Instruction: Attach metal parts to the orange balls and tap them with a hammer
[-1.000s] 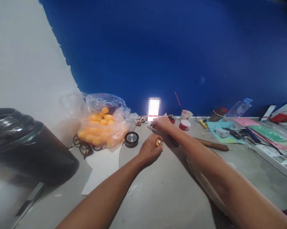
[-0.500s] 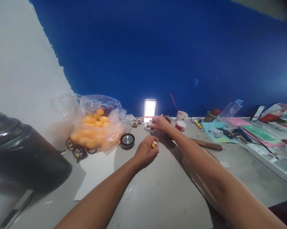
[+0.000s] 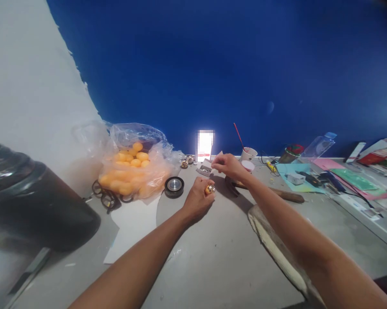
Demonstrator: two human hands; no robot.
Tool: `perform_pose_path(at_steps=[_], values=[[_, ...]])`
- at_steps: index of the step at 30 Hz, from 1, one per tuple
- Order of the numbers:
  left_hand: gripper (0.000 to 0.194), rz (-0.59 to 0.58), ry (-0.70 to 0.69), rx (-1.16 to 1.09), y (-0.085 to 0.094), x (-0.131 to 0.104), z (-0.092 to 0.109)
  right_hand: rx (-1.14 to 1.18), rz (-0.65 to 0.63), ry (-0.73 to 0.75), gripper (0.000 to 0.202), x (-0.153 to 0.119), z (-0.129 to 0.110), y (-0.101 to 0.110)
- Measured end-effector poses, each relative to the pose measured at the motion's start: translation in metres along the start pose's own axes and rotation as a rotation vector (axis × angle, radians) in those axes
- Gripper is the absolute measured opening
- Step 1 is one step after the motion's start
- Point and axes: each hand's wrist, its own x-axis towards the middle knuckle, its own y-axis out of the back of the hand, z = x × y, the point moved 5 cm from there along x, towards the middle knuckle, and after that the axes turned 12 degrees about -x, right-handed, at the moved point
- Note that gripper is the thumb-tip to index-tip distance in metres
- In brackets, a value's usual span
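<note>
My left hand (image 3: 197,198) is closed around a small orange-gold ball (image 3: 210,189), whose shiny, mirror-like top pokes out between thumb and forefinger. Farther back, my right hand (image 3: 227,166) has its fingertips pinched together; whatever is between them is too small to name. Just left of those fingertips lies a small pale paper tray (image 3: 205,168) holding shiny silvery bits. Two shiny gold balls (image 3: 185,163) rest behind, near the wall. To the left of my left hand sits a round black container with a metallic centre (image 3: 174,186).
A plastic bag of orange balls (image 3: 138,171) and black-framed glasses (image 3: 108,201) lie left, by a large dark bottle (image 3: 35,206). A lit phone (image 3: 205,146) leans at the wall. Rightward are a paper cup (image 3: 249,153), a wooden-handled hammer (image 3: 286,196) and a power strip (image 3: 357,208).
My right hand has drawn back and to the right from the paper tray, showing more of the tray. My left hand keeps the ball. The camera view has shifted slightly.
</note>
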Motion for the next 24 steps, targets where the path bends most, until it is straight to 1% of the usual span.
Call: perform_pose_path(at_steps=[2,4,6,8,10,12,14,17,21,24], values=[[0.036,0.018,0.028,-0.062,0.001,0.000,-0.004,0.282,0.025,-0.032,0.016,-0.022,0.005,0.000],[0.043,0.017,0.083,-0.138,0.001,0.001,-0.009,0.525,0.009,-0.089,0.029,-0.043,0.011,-0.007],[0.049,0.009,0.111,-0.195,0.002,0.001,-0.012,0.673,-0.023,-0.159,0.035,-0.059,0.016,-0.019],[0.046,-0.003,0.102,-0.225,0.004,0.003,-0.013,0.789,-0.028,-0.226,0.041,-0.068,0.020,-0.029],[0.044,-0.007,0.103,-0.258,0.006,0.005,-0.014,0.900,0.003,-0.274,0.046,-0.072,0.022,-0.035],[0.046,-0.008,0.122,-0.284,0.007,0.005,-0.014,0.989,0.035,-0.301,0.049,-0.073,0.023,-0.039],[0.047,-0.005,0.145,-0.300,0.008,0.005,-0.014,1.048,0.021,-0.311,0.050,-0.074,0.022,-0.042],[0.047,0.027,0.172,-0.352,0.009,0.005,-0.012,1.120,-0.046,-0.299,0.047,-0.075,0.019,-0.048],[0.044,0.059,0.184,-0.389,0.011,0.005,-0.011,1.178,-0.151,-0.285,0.043,-0.076,0.019,-0.056],[0.045,0.068,0.208,-0.411,0.012,0.004,-0.013,1.199,-0.192,-0.281,0.041,-0.077,0.020,-0.059]])
